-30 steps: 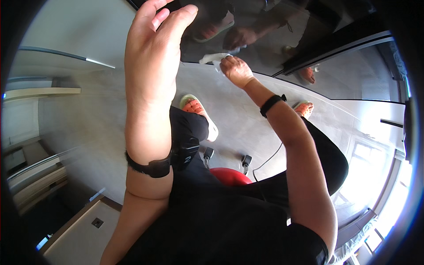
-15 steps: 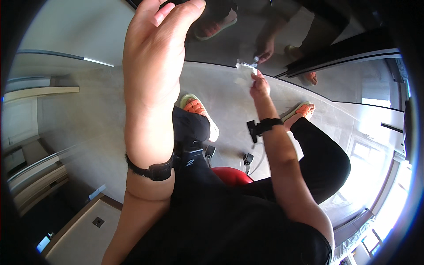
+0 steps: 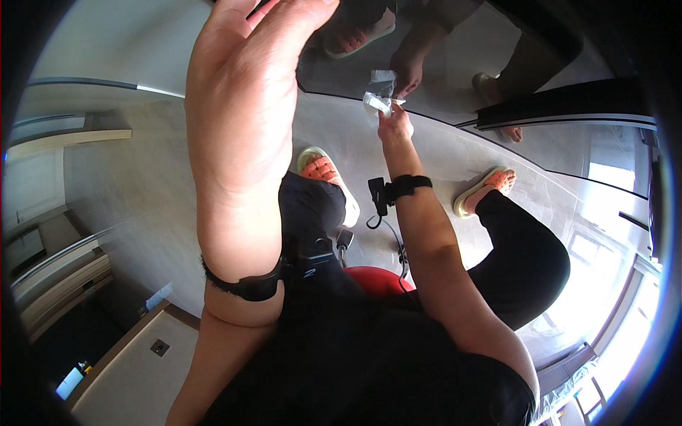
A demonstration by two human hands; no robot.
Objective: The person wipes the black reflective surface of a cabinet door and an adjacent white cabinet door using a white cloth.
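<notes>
View down past a seated person's arms. R hand (image 3: 396, 126), reaching fwd of the lap, is closed in a pinch on a white crumpled wad (image 3: 376, 103), thin sheet or wipe, material unclear. The wad sits just beyond the R fingertips, at the lower edge of a glossy dark panel (image 3: 449, 79) that mirrors hand and wad; can't tell if it's pressed on it.

What's changed: approx ½ sec ago the R hand was further R and nearer the body, wad over the grey floor (image 3: 341, 131); now it's fwd and L again, back by the panel edge. The R wrist has turned vs. 1 sec ago, so the box on its black strap (image 3: 412, 186) juts out L. Meaning, as a judgement: the wad is being worked to and fro along the panel's foot, job mid-way, w/ the R hand doing it all.

L hand (image 3: 238, 99) is raised far fwd, L of the R hand, about where it was, thumb apart from fingers; tips cut off up top, so can't tell how far open, or if it holds or touches anything. Orange-strapped sandals (image 3: 320, 169) lie below the hands, a foot either side of the R forearm.
</notes>
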